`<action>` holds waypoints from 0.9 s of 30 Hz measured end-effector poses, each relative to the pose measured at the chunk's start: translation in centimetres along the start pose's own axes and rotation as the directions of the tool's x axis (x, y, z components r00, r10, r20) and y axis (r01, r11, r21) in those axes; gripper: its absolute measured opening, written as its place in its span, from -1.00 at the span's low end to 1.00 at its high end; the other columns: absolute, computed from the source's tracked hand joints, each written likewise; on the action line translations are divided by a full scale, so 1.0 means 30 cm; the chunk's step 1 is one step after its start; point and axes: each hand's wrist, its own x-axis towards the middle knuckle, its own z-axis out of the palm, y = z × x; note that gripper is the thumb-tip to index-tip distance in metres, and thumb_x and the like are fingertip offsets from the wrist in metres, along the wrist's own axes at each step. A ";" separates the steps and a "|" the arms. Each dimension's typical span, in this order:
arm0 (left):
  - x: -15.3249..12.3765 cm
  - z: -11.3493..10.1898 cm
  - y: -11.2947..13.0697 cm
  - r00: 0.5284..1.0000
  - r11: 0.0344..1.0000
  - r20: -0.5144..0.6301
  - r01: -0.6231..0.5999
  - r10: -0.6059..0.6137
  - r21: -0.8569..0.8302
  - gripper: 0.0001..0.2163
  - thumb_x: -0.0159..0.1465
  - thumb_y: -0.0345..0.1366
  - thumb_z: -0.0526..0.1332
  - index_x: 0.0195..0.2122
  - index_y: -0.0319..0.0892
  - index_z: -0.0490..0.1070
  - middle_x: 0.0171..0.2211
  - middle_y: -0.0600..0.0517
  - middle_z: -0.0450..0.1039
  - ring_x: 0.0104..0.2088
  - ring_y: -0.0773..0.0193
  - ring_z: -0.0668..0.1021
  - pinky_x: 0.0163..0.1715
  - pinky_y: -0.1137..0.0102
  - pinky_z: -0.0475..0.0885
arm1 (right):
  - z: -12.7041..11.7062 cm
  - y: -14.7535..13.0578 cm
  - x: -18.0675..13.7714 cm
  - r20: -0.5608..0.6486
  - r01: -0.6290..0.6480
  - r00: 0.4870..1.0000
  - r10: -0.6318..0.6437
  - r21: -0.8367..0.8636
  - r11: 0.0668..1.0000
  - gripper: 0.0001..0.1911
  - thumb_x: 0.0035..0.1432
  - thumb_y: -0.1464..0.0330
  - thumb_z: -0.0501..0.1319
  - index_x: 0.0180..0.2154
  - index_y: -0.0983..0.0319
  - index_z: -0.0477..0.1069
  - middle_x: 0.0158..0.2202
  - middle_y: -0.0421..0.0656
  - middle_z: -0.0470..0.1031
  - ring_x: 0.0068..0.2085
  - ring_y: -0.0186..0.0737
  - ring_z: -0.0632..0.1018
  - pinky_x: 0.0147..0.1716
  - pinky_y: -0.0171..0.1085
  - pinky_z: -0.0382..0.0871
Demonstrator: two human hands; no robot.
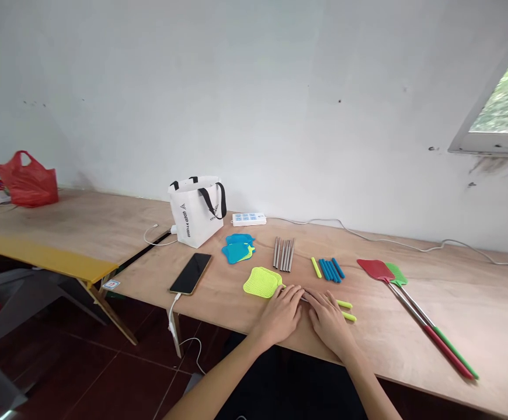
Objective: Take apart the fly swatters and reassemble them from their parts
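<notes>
My left hand (281, 315) lies closed over the neck of a yellow-green fly swatter, just behind its mesh head (263, 282). Close beside it, my right hand (329, 319) closes over the metal shaft, a short piece of which shows between the hands. Two yellow-green handles (349, 317) stick out past my right hand; the palms hide how they join the shaft. Beyond the hands lie several metal tubes (284, 255), several blue handles (331, 270) and one loose yellow-green handle (316, 268). A pile of blue swatter heads (237, 252), with yellow-green showing under it, lies further left.
A red swatter (424, 326) and a green swatter (438, 331) lie at the right. On the left are a phone (191, 273) on a charging cable and a white bag (196, 213). A power strip (249, 219) sits by the wall, its cord running right.
</notes>
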 end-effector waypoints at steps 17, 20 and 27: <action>-0.004 0.040 -0.011 0.999 0.994 0.005 0.035 -0.035 0.106 -0.54 0.53 -0.19 -0.12 0.40 -0.19 0.13 0.41 -0.09 0.14 0.42 0.07 0.19 0.39 -0.01 0.05 | 0.005 -0.013 -0.003 0.005 -0.064 0.998 0.064 -0.067 0.996 -0.47 0.30 0.48 -0.07 0.21 0.13 0.37 0.30 -0.07 0.38 0.33 -0.05 0.34 0.35 0.21 0.06; -0.005 0.033 -0.012 0.998 0.992 0.020 0.062 -0.064 0.109 -0.53 0.53 -0.17 -0.11 0.39 -0.22 0.15 0.42 -0.12 0.11 0.42 0.02 0.18 0.39 -0.03 0.06 | 0.004 -0.012 0.002 -0.018 -0.061 0.998 0.061 -0.011 0.998 -0.42 0.24 0.55 -0.09 0.22 0.17 0.34 0.27 -0.08 0.41 0.31 -0.13 0.36 0.35 0.10 0.11; -0.010 0.037 -0.010 0.992 0.982 0.003 0.121 -0.123 0.147 -0.47 0.52 -0.10 -0.08 0.41 -0.27 0.11 0.43 -0.21 0.05 0.44 -0.07 0.10 0.38 -0.10 0.04 | 0.007 -0.014 -0.001 -0.077 -0.142 0.987 0.140 -0.022 0.990 -0.47 0.29 0.52 -0.11 0.19 0.12 0.33 0.22 -0.09 0.44 0.29 -0.10 0.38 0.36 0.20 0.01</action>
